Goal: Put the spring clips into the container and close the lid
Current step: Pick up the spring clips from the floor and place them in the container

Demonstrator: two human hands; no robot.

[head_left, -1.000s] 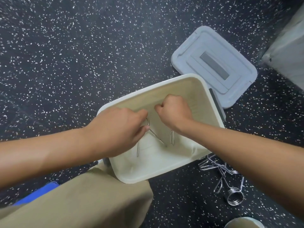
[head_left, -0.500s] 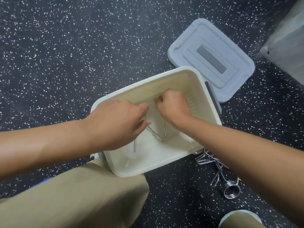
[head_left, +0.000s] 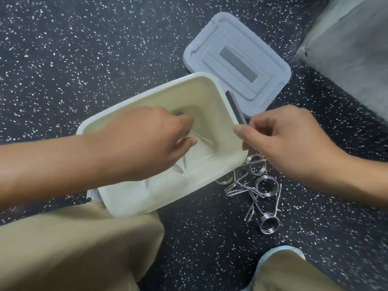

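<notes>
Both hands worked over the speckled dark floor (head_left: 105, 59), above the person's tan trouser legs (head_left: 73, 248). Nearest, a loose heap of steel spring clips (head_left: 265, 186) lay on the floor just beside the container's right wall. Over that heap hovered the right hand (head_left: 287, 141), fingers curled loosely inward and holding nothing that could be seen. Inside the cream container (head_left: 210, 79) reached the left hand (head_left: 144, 141), its fingers bent down around a wire clip (head_left: 202, 139) near the bottom; whether it truly gripped the clip could not be told through the blur. Farther off, the grey lid (head_left: 237, 64) lay flat on the floor, touching or nearly touching the container's far right corner.
</notes>
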